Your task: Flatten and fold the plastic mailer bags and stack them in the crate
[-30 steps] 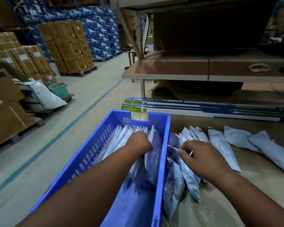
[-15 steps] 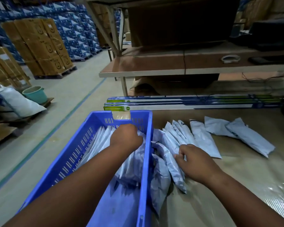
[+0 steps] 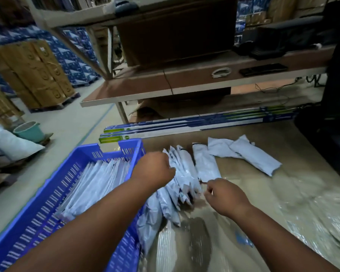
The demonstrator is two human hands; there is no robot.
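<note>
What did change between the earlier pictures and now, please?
The left hand came out of the blue crate, letting go the bags there, and moved right to the fanned bags beside it. The right hand drew back off that pile. The bags on the table did not move.

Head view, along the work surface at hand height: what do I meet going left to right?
Blue crate of stacked mailers → left hand → fanned pile of folded mailers → right hand → two loose mailers at far right.
</note>
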